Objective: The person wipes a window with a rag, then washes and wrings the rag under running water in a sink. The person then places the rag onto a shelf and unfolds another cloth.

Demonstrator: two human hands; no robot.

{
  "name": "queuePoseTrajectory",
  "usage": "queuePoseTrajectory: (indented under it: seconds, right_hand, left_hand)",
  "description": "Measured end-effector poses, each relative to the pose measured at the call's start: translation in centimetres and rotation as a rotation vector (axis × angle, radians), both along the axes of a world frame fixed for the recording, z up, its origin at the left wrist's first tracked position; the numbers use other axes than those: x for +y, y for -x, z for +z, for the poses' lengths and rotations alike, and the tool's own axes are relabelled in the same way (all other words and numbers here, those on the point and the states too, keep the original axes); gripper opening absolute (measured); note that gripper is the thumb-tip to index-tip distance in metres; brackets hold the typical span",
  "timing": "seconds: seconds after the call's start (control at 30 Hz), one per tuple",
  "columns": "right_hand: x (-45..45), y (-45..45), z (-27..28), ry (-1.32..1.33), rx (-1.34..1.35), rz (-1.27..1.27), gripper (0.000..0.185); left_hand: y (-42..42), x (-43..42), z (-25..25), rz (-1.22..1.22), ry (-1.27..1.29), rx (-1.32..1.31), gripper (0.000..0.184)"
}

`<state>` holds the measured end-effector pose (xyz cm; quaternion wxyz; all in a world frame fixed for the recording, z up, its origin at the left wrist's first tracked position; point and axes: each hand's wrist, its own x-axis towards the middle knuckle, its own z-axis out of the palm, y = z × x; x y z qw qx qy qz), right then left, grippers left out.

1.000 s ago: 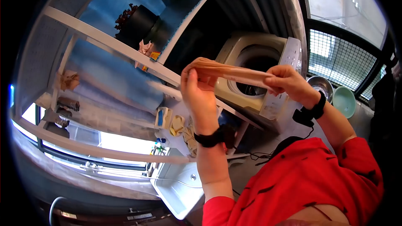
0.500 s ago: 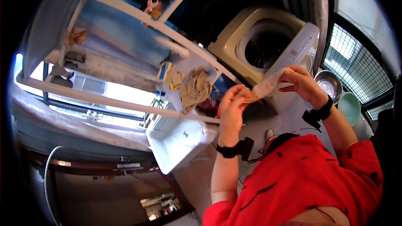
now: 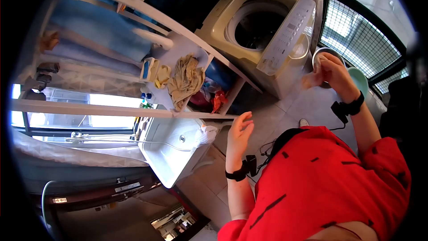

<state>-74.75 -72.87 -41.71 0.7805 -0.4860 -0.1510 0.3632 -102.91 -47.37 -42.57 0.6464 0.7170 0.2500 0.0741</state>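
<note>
My right hand [image 3: 334, 75], at the right, pinches a small beige, sheer cloth [image 3: 313, 79] that hangs from its fingers and is blurred. My left hand [image 3: 239, 140] is raised near the middle with its fingers apart and holds nothing. It is beside the shelf edge and the white sink [image 3: 167, 167]. Each wrist wears a black band with a small device. Above and between the hands stands a beige top-loading washing machine [image 3: 214, 29], its drum opening uncovered.
A crumpled tan cloth [image 3: 186, 79] and a small box [image 3: 149, 69] lie on the white shelf [image 3: 171, 47]. Below it is a red bag [image 3: 219, 101]. A green basin [image 3: 358, 80] and a metal basin [image 3: 317, 53] stand by the mesh window [image 3: 359, 35].
The beige cloth, earlier stretched between both hands, is now only in my right hand. My left hand has let go and the hands have moved apart. The view has shifted.
</note>
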Motion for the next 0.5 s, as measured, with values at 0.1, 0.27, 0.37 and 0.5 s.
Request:
queuePoseTrajectory:
  seconds: [0.1, 0.27, 0.37, 0.5]
  right_hand:
    - [-0.6, 3.7, -0.4, 0.05, -0.049, -0.043, 0.017]
    - [0.5, 9.9, 0.0, 0.22, -0.005, -0.095, 0.021]
    - [2.1, 12.6, -0.5, 0.281, -0.031, -0.131, 0.02]
    - [3.6, 14.3, -1.2, 0.284, -0.083, -0.074, 0.021]
  left_hand:
    - [3.6, 2.0, 0.3, 0.031, 0.033, 0.054, 0.037]
    - [9.6, 4.9, -1.0, 0.086, 0.077, 0.11, 0.037]
    - [12.6, 6.0, -1.7, 0.133, 0.133, 0.094, 0.037]
    - [16.0, 7.5, -2.3, 0.182, 0.163, 0.102, 0.036]
